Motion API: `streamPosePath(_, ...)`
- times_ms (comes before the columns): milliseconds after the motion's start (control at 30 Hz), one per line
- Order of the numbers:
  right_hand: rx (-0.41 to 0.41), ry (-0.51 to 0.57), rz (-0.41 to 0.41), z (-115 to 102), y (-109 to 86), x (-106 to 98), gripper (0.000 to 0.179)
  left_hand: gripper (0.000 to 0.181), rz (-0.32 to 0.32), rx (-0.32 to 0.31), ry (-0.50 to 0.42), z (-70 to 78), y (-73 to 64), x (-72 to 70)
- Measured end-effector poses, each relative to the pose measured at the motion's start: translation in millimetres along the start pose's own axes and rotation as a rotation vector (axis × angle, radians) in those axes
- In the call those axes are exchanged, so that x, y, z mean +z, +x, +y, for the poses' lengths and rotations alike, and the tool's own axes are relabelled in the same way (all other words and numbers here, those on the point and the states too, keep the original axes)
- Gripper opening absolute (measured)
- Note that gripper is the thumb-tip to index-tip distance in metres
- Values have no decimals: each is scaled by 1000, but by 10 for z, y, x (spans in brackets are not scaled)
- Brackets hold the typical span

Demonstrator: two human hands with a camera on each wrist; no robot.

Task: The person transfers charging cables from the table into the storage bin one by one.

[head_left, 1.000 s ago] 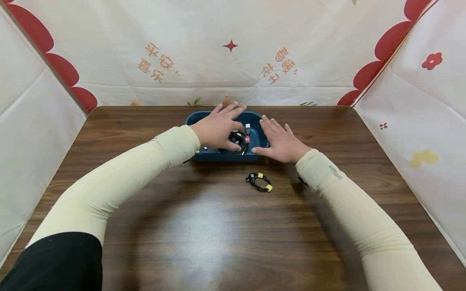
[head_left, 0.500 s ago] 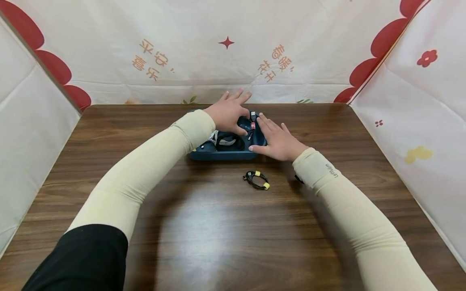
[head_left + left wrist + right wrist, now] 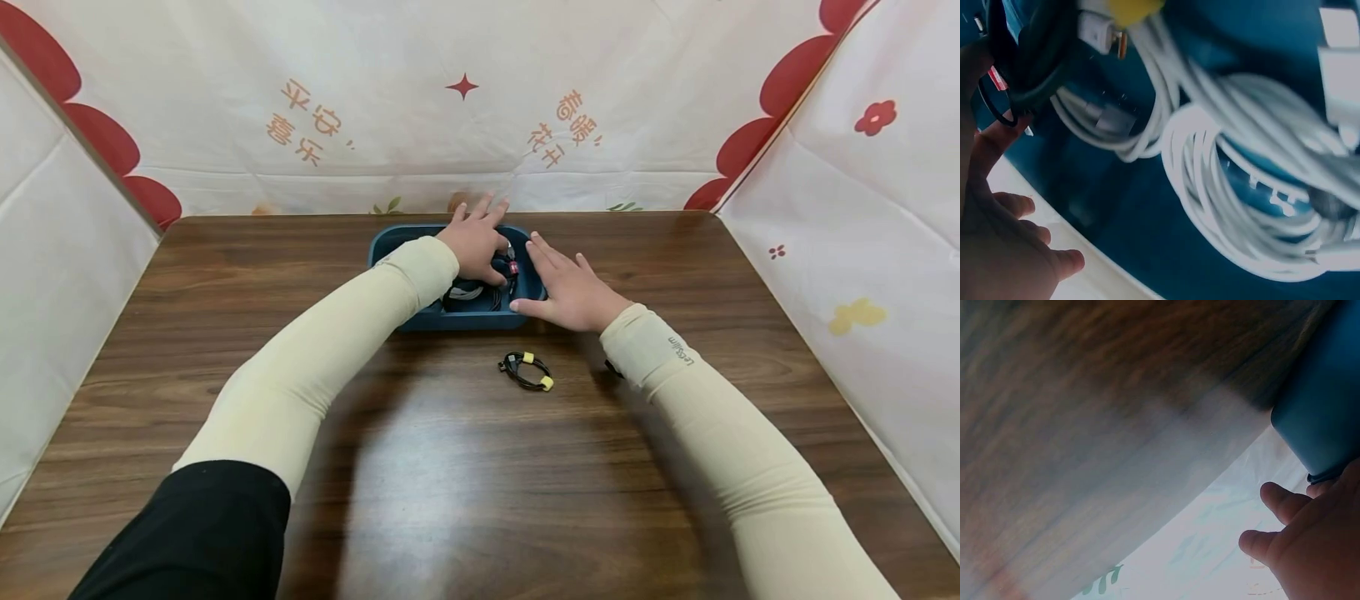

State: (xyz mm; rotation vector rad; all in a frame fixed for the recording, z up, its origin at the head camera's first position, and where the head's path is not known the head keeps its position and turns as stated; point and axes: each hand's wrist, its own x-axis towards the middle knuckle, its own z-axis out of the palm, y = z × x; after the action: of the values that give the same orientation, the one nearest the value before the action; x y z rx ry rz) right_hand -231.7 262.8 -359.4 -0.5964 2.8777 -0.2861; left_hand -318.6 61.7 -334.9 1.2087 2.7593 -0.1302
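Observation:
At the table's far side sits a blue tray (image 3: 472, 320) of coiled cables. My left hand (image 3: 474, 250) reaches down into it, fingers spread, thumb and index finger apart on either side of a black cable with a red tag (image 3: 513, 268). In the left wrist view the index fingertip meets a loop of that black cable, and coiled white cables (image 3: 1191, 181) lie beside it. My right hand (image 3: 572, 292) rests with straight fingers at the tray's right end, outside its wall. In front of the tray lies a coiled black cable with yellow ties (image 3: 513, 364).
The wooden table (image 3: 450, 467) runs up to a printed white cloth (image 3: 375, 92) behind the tray. More white cloth (image 3: 855, 242) stands along the sides.
My left hand has moved right over the tray, rose slightly, then lowered into it toward the red-tagged cable. The right hand stays at the tray's right end; the head view shifted slightly.

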Motion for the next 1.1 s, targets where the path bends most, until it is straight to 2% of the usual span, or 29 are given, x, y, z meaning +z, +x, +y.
streamPosePath(267, 3, 3, -3, -34, 5, -15, 99, 61, -1, -13, -44, -18, -19, 66)
streamPosePath(500, -2, -3, -6, -22, -3, -15, 101, 51, -11, -9, -59, -8, -45, 2)
streamPosePath(600, -1, -3, -13, -16, -5, -13, 102, 52, -21, -6, -63, -8, -48, -11)
streamPosePath(833, 5, 14, -19, -1, -24, -24, 102, 58, -1, 20, -116, -1, -87, -90)
streamPosePath(967, 6, 20, -9, 8, -20, -20, 100, 62, 30, 34, -135, -4, -144, -159)
streamPosePath(1100, -2, 24, -8, 12, -5, -3, 103, 61, 52, 26, -160, -6, -266, -237)
